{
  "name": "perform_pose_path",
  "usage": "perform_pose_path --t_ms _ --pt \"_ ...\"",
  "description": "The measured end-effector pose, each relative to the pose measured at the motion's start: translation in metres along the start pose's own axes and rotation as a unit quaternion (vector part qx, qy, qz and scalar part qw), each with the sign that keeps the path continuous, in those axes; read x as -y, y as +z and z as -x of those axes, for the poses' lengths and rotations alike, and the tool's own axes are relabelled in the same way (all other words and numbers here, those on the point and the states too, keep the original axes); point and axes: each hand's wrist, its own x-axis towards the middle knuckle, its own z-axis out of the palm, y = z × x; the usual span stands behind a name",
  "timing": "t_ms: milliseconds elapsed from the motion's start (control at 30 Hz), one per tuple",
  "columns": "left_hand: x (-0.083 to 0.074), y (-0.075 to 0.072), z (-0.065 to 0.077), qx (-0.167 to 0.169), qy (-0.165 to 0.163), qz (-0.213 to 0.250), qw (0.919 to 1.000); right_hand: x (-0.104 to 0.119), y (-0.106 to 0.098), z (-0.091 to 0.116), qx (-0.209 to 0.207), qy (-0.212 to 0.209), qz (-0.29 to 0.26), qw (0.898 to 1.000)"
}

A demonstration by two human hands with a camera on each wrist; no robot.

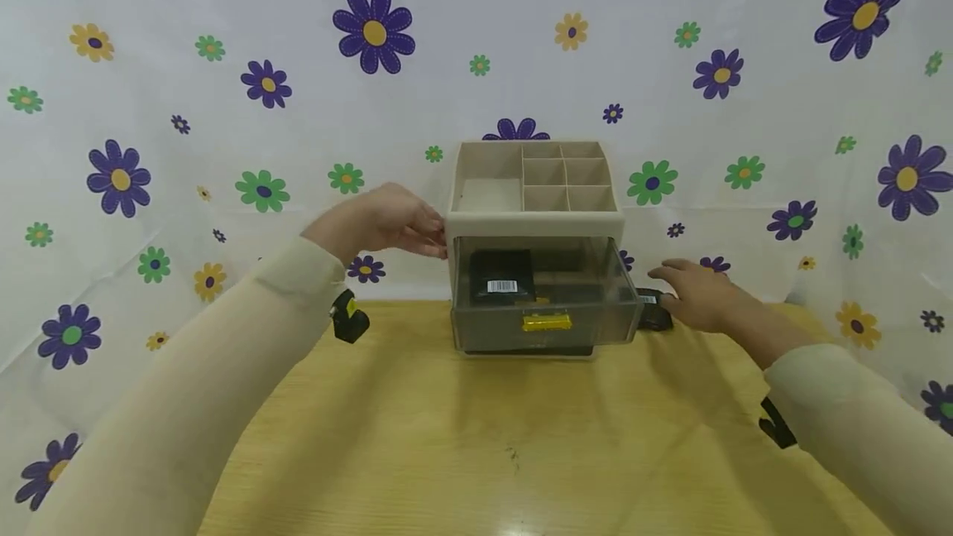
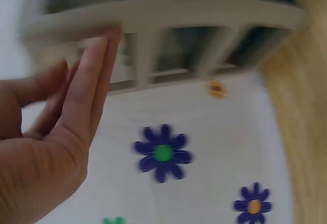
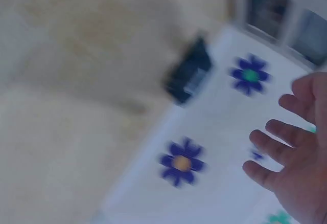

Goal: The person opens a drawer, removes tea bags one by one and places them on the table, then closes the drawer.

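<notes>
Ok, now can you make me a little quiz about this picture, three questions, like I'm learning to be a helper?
1. True or false: the organizer's see-through drawer is pushed all the way in.
2. Pick one. The drawer's handle is: a) red, b) yellow, c) blue.
3. Which hand is nearer the black item lying on the table beside the organizer?

Key: 1. False, it is pulled out. 2. b. 3. The right hand.

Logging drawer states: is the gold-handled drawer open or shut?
Open: the drawer juts forward from the beige organizer, exposing a black packet inside.
</notes>
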Motion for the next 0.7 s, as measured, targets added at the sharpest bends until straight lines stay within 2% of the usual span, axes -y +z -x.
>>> perform_pose_path --t_ms 133,233,300,367,433,533,567,600,633,667,700 --pt "-0.011 -0.008 0.013 -0.018 0.031 0.024 0.9991 0.012 -0.043 -0.002 -0.069 0.022 -0.012 0.997" --pt "-0.017 -0.004 0.015 -0.01 0.04 0.009 0.9991 0.025 -0.067 -0.006 -0.14 0.042 -0.013 0.989" --pt "-0.019 0.001 0.014 -0.007 0.039 -0.007 0.9992 0.038 -0.078 -0.007 -0.185 0.027 -0.008 0.982" --pt "-0.022 0.007 0.013 -0.013 0.041 -0.033 0.9985 0.053 -0.085 -0.01 -0.229 -0.03 0.015 0.973" --pt "-0.026 0.012 0.011 -0.025 0.043 -0.065 0.9966 0.071 -0.09 -0.013 -0.265 -0.11 0.037 0.957" --pt "-0.034 0.016 0.009 -0.043 0.032 -0.089 0.9946 0.097 -0.092 -0.02 -0.307 -0.234 0.071 0.92" --pt "-0.037 0.018 0.009 -0.048 0.026 -0.097 0.9938 0.106 -0.092 -0.022 -0.309 -0.265 0.075 0.911" --pt "-0.04 0.019 0.008 -0.052 0.021 -0.102 0.9932 0.115 -0.092 -0.025 -0.301 -0.287 0.074 0.906" --pt "-0.042 0.02 0.008 -0.054 0.018 -0.11 0.9924 0.123 -0.091 -0.028 -0.282 -0.3 0.074 0.908" --pt "-0.044 0.02 0.008 -0.056 0.016 -0.115 0.9917 0.131 -0.091 -0.031 -0.259 -0.31 0.075 0.912" --pt "-0.046 0.021 0.007 -0.058 0.015 -0.125 0.9904 0.137 -0.09 -0.033 -0.225 -0.313 0.067 0.92"
